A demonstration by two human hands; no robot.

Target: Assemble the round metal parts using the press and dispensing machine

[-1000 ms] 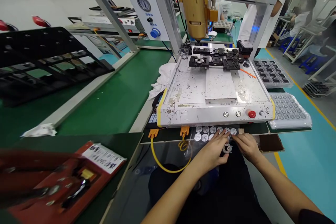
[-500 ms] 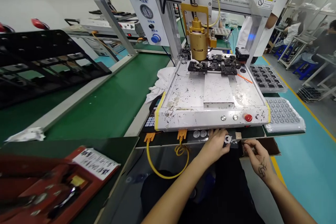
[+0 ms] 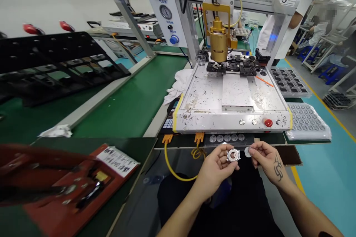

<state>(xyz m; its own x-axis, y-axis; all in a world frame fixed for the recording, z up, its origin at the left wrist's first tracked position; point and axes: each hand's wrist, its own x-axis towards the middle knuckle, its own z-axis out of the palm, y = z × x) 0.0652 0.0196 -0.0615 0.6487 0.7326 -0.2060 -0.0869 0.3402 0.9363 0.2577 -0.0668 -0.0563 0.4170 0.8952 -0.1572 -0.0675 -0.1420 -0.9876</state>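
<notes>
My left hand (image 3: 215,164) holds a silver round watch case (image 3: 233,155) between thumb and fingers, with its ring-shaped face turned up. Close to its right, my right hand (image 3: 267,159) pinches a small pale round disc (image 3: 247,151) by its edge. The disc and the case are apart. Behind both hands, a strip with several round pale stickers (image 3: 227,138) lies along the front of the white machine (image 3: 205,121).
A gold press head (image 3: 218,46) hangs over black fixtures (image 3: 233,66). At the right are a tray of round parts (image 3: 307,120) and a cardboard box (image 3: 287,154). A red hand press (image 3: 58,192) stands at lower left. Yellow cable (image 3: 169,164) loops below the machine. A person in white stands behind.
Both hands have come nearer the body, the left bringing the watch case. The pale disc now shows in my right hand, and more stickers on the strip are uncovered. The view has shifted.
</notes>
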